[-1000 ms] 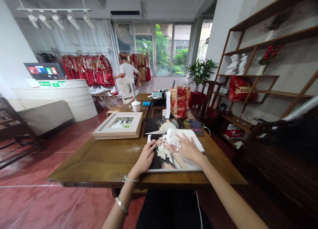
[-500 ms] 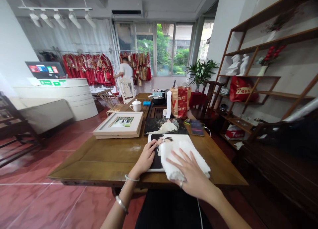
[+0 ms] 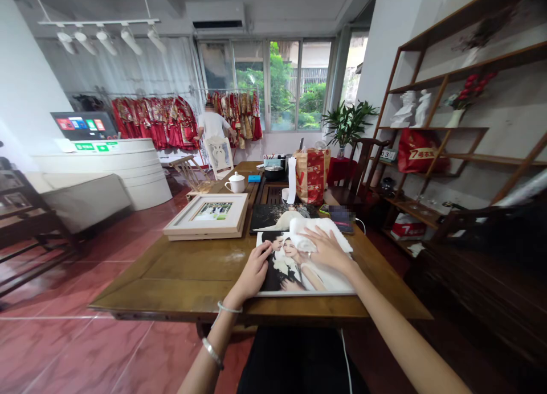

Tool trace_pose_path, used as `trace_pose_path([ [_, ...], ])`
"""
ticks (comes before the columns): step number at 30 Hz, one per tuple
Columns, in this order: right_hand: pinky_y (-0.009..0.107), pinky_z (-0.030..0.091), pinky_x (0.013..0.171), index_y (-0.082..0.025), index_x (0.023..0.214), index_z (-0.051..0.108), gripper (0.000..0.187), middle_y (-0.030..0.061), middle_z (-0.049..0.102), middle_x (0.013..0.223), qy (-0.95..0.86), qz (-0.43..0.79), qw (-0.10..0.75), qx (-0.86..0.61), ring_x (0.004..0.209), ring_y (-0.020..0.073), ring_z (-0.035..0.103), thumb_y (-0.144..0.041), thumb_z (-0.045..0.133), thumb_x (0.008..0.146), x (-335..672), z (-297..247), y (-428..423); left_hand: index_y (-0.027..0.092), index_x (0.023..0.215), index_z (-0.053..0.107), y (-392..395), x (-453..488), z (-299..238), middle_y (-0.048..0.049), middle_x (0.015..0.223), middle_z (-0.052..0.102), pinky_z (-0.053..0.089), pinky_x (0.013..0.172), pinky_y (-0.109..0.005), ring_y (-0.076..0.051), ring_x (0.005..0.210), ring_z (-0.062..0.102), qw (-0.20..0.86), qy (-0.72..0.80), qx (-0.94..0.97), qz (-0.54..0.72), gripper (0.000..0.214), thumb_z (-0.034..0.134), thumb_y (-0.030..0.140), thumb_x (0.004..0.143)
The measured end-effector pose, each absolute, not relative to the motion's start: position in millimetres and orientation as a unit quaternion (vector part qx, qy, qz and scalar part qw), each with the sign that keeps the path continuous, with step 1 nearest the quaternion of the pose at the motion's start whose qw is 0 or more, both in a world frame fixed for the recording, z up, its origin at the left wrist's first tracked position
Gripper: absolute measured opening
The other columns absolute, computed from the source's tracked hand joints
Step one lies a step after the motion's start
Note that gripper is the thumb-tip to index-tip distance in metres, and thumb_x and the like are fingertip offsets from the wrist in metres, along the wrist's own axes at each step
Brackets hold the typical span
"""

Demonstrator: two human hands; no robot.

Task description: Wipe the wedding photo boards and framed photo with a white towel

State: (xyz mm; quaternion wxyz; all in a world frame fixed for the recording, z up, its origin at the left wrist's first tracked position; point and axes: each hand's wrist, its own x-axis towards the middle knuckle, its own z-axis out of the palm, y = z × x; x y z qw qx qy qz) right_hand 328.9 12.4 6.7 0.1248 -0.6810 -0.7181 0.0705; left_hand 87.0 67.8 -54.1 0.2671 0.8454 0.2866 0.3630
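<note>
Looking through the head view, the only one I had, I caught the right hand (image 3: 327, 250) spread wide, fingers fanned flat across a white cloth (image 3: 330, 226), and there was the cloth, bunched over the upper right of a photo panel (image 3: 299, 271) printed with a couple! That panel lay flat near the close edge of the wooden table (image 3: 171, 274). Over on the other side, the left hand (image 3: 254, 266) rested on the panel's left edge, fingers close together; whether they pinched it, I couldn't tell. Just beyond lay a darker photo print (image 3: 277, 217), with a pale picture frame (image 3: 182, 217) to its left, a white lidded mug (image 3: 236, 182) behind that, and a patterned paper bag (image 3: 314, 177) standing farther back.
</note>
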Motion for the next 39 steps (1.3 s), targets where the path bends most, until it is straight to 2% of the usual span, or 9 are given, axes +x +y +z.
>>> trace_pose_path([
  [4,0.054,0.000,0.107,-0.028,0.137,0.039,0.055,0.0004,0.028,0.148,-0.711,0.069,0.122,-0.690,0.137,0.0304,0.011,-0.042,0.041,0.083,320.8,7.8,22.9,0.022,0.129,0.049,67.7,87.4,-54.2,-0.0081,0.140,0.042,0.022,0.112,-0.047,-0.022,0.132,0.033,0.266,0.287,0.846,0.363,0.045,0.037,0.014,0.086],
  [7,0.055,-0.001,0.107,-0.030,0.136,0.040,0.057,-0.0004,0.027,0.149,-0.729,0.066,0.127,-0.669,0.137,0.0301,0.009,-0.037,0.045,0.080,309.6,5.5,1.5,0.022,0.128,0.050,67.3,87.8,-54.4,-0.0084,0.139,0.042,0.023,0.112,-0.047,-0.023,0.132,0.034,0.266,0.290,0.843,0.366,0.045,0.038,0.014,0.086],
  [10,0.056,-0.002,0.107,-0.036,0.136,0.037,0.069,-0.0039,0.026,0.149,-0.765,0.069,0.131,-0.627,0.138,0.0280,0.007,-0.020,0.048,0.070,297.1,1.3,-37.4,0.020,0.127,0.051,66.3,88.1,-53.8,-0.0096,0.138,0.043,0.022,0.112,-0.047,-0.023,0.131,0.034,0.266,0.294,0.840,0.370,0.044,0.039,0.014,0.085],
  [13,0.057,-0.003,0.107,-0.040,0.137,0.033,0.082,-0.0072,0.023,0.149,-0.794,0.082,0.133,-0.588,0.139,0.0267,0.003,-0.012,0.046,0.061,290.1,-0.7,-76.1,0.018,0.127,0.052,65.3,88.6,-52.8,-0.0119,0.138,0.043,0.023,0.111,-0.050,-0.025,0.131,0.035,0.265,0.296,0.839,0.372,0.045,0.038,0.013,0.084],
  [20,0.052,-0.002,0.109,-0.040,0.135,0.036,0.078,-0.0100,0.026,0.147,-0.800,0.125,0.130,-0.573,0.138,0.0230,0.010,-0.011,0.045,0.063,306.0,6.2,-80.1,0.016,0.128,0.050,65.5,88.3,-52.8,-0.0132,0.139,0.041,0.022,0.112,-0.050,-0.025,0.132,0.033,0.264,0.299,0.843,0.360,0.046,0.035,0.013,0.085],
  [27,0.053,0.002,0.108,-0.031,0.136,0.039,0.057,-0.0015,0.027,0.148,-0.726,0.091,0.129,-0.669,0.138,0.0274,0.011,-0.037,0.047,0.080,325.8,6.3,8.4,0.019,0.130,0.048,66.9,85.5,-53.7,-0.0101,0.140,0.041,0.021,0.113,-0.047,-0.022,0.133,0.032,0.260,0.290,0.850,0.354,0.046,0.035,0.013,0.086],
  [30,0.055,0.001,0.107,-0.028,0.136,0.041,0.052,0.0017,0.028,0.148,-0.707,0.083,0.129,-0.691,0.137,0.0297,0.011,-0.038,0.043,0.084,322.3,7.8,35.4,0.020,0.131,0.047,67.8,85.5,-54.9,-0.0094,0.140,0.040,0.021,0.113,-0.047,-0.022,0.133,0.032,0.261,0.286,0.850,0.359,0.047,0.036,0.013,0.086],
  [35,0.062,-0.002,0.103,-0.030,0.137,0.038,0.058,0.0025,0.024,0.150,-0.713,0.076,0.128,-0.685,0.137,0.0341,0.006,-0.041,0.049,0.081,294.5,6.3,29.9,0.020,0.130,0.048,68.4,86.0,-56.1,-0.0102,0.139,0.041,0.022,0.112,-0.047,-0.023,0.132,0.033,0.258,0.281,0.849,0.366,0.046,0.036,0.013,0.086],
  [39,0.061,-0.004,0.103,-0.036,0.138,0.034,0.067,-0.0004,0.023,0.150,-0.766,0.072,0.130,-0.626,0.138,0.0323,0.003,-0.027,0.053,0.074,270.6,0.0,-20.8,0.023,0.128,0.050,67.0,86.8,-54.3,-0.0086,0.138,0.044,0.025,0.111,-0.047,-0.023,0.131,0.035,0.254,0.279,0.845,0.378,0.045,0.038,0.013,0.086],
])
